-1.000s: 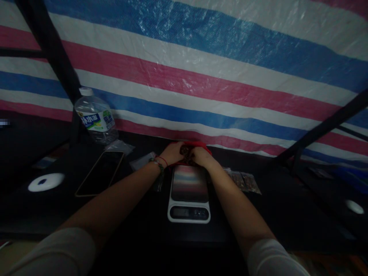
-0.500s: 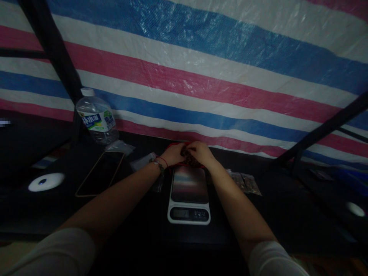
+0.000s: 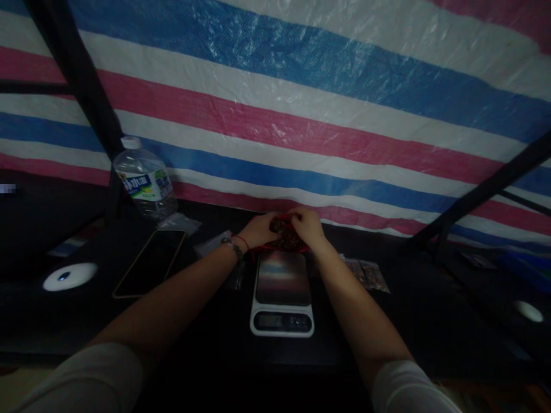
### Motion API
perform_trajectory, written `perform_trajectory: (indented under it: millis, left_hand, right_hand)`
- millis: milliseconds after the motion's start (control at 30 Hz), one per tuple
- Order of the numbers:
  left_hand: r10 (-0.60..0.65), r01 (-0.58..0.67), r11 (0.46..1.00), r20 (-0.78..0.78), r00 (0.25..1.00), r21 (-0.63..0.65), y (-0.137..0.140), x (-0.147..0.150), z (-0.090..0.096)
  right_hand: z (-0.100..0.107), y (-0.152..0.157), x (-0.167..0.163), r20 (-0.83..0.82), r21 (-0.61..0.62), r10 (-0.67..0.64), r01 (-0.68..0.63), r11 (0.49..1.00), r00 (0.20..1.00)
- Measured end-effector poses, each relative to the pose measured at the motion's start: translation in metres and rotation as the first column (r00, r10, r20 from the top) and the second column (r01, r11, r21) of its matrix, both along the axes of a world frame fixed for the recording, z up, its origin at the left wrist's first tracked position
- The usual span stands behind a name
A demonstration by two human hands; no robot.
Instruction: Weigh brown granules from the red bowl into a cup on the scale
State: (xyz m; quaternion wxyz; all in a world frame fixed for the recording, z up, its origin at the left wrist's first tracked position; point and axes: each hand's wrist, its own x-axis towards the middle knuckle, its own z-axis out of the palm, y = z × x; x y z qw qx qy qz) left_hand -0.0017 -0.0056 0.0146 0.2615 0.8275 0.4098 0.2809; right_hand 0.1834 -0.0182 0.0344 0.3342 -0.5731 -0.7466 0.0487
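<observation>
Just behind the kitchen scale (image 3: 283, 279), a red bag (image 3: 258, 249) lies open with dark brown, small-grained contents (image 3: 289, 237) showing inside. My left hand (image 3: 259, 230) is closed at the bag's left side, thumb by the opening. On the other side, my right hand (image 3: 309, 228) pinches the bag's far right rim with bent fingers. Both hands partly cover the bag. The scale has a white body and a bare metal plate; its display is too dim to read.
Left of my arms are a phone (image 3: 150, 263), a white oval object (image 3: 70, 276), a large plastic bottle (image 3: 145, 180) and a clear plastic bag (image 3: 181, 222). Small filled packets (image 3: 373, 276) lie right of my right forearm. A striped sheet (image 3: 301, 126) hangs behind the black table.
My right hand has moved from over the dark contents to the bag's right rim. More of the contents and of the red bag's opening now shows.
</observation>
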Motion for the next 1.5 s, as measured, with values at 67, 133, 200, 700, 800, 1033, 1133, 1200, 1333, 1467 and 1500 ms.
perform_trajectory:
  millis: [67, 133, 200, 700, 800, 1033, 1133, 1200, 1333, 1467, 1500]
  left_hand:
    - [0.012, -0.012, 1.0, -0.004, 1.0, 0.01, -0.002, -0.001, 0.007]
    - [0.019, -0.019, 1.0, -0.018, 1.0, 0.023, -0.008, -0.002, 0.016]
    - [-0.039, 0.04, 0.999, -0.024, 0.999, 0.029, -0.02, -0.004, 0.025]
    - [-0.236, 0.239, 0.971, -0.212, 0.948, -0.01, -0.092, -0.018, 0.013]
    - [-0.167, 0.159, 0.986, -0.205, 0.965, -0.054, -0.085, -0.051, 0.022]
    - [-0.153, 0.149, 0.988, -0.49, 0.858, -0.047, -0.081, -0.107, 0.014]
    - [-0.111, 0.148, 0.989, -0.555, 0.825, 0.022, -0.084, -0.104, -0.002]
    - [-0.1, 0.147, 0.988, -0.571, 0.815, 0.037, -0.083, -0.102, -0.009]
    - [-0.086, 0.122, 0.992, -0.559, 0.825, 0.029, -0.082, -0.104, -0.013]
    - [-0.048, 0.094, 0.993, -0.458, 0.887, 0.076, -0.086, -0.105, -0.003]
    - [-0.034, 0.085, 0.991, -0.422, 0.906, 0.103, -0.086, -0.103, 0.002]
  right_hand:
    - [0.005, -0.002, 0.005, -0.072, 0.043, -0.048, 0.051, 0.998, 0.996]
    - [0.008, -0.008, 0.01, -0.112, 0.061, -0.073, 0.08, 0.995, 0.991]
    - [0.007, -0.017, 0.015, -0.111, 0.051, -0.065, 0.071, 0.996, 0.992]
    - [-0.041, -0.074, 0.044, -0.122, 0.076, -0.14, 0.15, 0.986, 0.983]
    - [-0.041, -0.076, 0.046, -0.135, 0.092, -0.132, 0.145, 0.985, 0.982]
    - [-0.036, -0.08, 0.043, -0.177, 0.141, -0.115, 0.141, 0.98, 0.977]
    - [-0.036, -0.081, 0.043, -0.171, 0.144, -0.101, 0.126, 0.982, 0.98]
    - [-0.037, -0.081, 0.043, -0.175, 0.157, -0.099, 0.127, 0.979, 0.98]
    - [-0.038, -0.08, 0.045, -0.199, 0.159, -0.089, 0.122, 0.98, 0.976]
    - [-0.038, -0.08, 0.044, -0.244, 0.142, -0.07, 0.107, 0.984, 0.967]
    - [-0.037, -0.08, 0.042, -0.276, 0.152, -0.063, 0.108, 0.982, 0.959]
